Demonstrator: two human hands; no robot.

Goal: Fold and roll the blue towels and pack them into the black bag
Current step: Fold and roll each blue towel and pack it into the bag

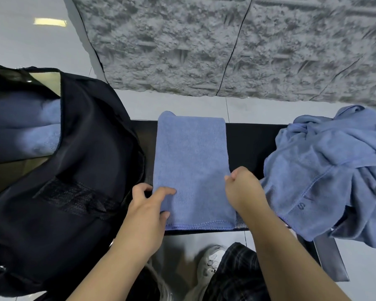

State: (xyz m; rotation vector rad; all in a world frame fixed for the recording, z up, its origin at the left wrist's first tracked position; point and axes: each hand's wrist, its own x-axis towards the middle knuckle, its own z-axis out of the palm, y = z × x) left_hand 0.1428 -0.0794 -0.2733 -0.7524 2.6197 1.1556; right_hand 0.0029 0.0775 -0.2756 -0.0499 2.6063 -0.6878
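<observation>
A folded blue towel (191, 168) is lying flat across the middle of the black tabletop (252, 146), its stitched hem sitting right at the near edge and its far end reaching just past the far edge. The left hand (148, 205) is pinching the towel's left edge near that hem, with 1 finger lying on top of the cloth and the thumb against the lower corner. The right hand (243, 190) is curling its fingers around the towel's right edge, knuckles up, gripping the fabric.

To the left, the black bag (80, 170) is gaping open, crowding the tabletop's left end and almost touching the towel, and 2 rolled blue towels (39, 127) are sitting inside its mouth. To the right, a heap of loose blue towels (326, 170) is spilling over the right end and drooping past the near edge. Bare black strips are showing on either side of the folded towel, the right 1 wider.
</observation>
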